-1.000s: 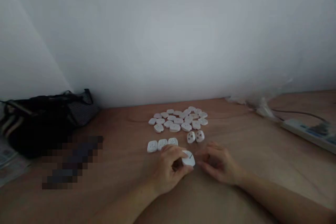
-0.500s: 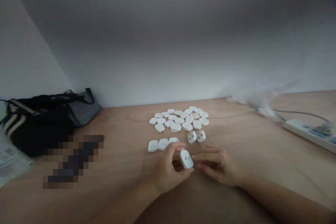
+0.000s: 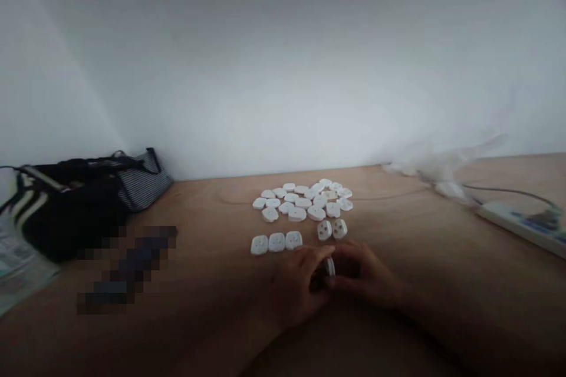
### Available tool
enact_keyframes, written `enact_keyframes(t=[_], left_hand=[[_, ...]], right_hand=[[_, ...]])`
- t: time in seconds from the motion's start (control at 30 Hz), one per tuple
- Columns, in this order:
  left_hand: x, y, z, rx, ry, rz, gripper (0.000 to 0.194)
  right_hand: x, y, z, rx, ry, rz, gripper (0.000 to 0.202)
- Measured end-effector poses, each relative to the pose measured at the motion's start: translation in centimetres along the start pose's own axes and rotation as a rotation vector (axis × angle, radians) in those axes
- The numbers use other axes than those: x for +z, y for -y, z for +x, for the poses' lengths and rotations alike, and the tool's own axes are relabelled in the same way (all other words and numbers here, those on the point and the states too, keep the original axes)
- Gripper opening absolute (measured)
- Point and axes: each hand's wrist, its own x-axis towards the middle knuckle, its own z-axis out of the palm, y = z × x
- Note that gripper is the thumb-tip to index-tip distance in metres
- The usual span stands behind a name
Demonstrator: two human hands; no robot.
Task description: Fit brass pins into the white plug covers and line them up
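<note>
A small white plastic socket piece [image 3: 331, 267] is gripped between both hands, seen nearly edge-on and mostly covered by fingers. My left hand [image 3: 297, 285] has it from the left, thumb below and fingers above. From the right, the fingers and thumb of my right hand [image 3: 369, 277] close on the same piece. Just beyond the hands stand two similar white pieces [image 3: 324, 230] side by side, dark holes showing. A row of three rounded white pieces [image 3: 276, 242] with small holes lies left of them.
Farther back lies a loose cluster of white pieces [image 3: 302, 203]. At left are a black bag [image 3: 71, 206] and a blurred-out dark object [image 3: 132, 271]. On the right lie a white power strip [image 3: 522, 224] with a cable and clear plastic wrapping [image 3: 446, 168]. A wall rises behind.
My right hand has moved in and closed on the piece that my left hand held. The piece has shifted right and turned edge-on. The hands look darker now.
</note>
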Motion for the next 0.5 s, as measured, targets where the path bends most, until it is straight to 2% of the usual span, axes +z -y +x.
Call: enact_keyframes(t=[0.1,0.2,0.27,0.4,0.5], left_hand=[[-0.6,-0.1,0.0,-0.017,-0.02,-0.004,0.05],[-1.4,-0.3,0.1,-0.08,-0.001,0.075,0.019],[-1.7,-0.4,0.3,-0.079,0.049,0.111,0.009],[-1.6,-0.5,0.5,0.007,0.141,0.101,0.005],[-1.4,-0.5,0.5,0.017,0.151,0.132,0.009]], right_hand=[[-0.1,-0.4,0.0,0.022,0.005,0.045,0.039],[-0.3,-0.7,-0.1,0.036,-0.015,0.062,0.042],[-0.4,-0.7,-0.1,0.045,-0.011,0.068,0.043],[-0.5,-0.4,0.0,0.052,0.019,0.084,0.041],[-0.6,0.1,0.1,0.056,0.018,0.087,0.038]])
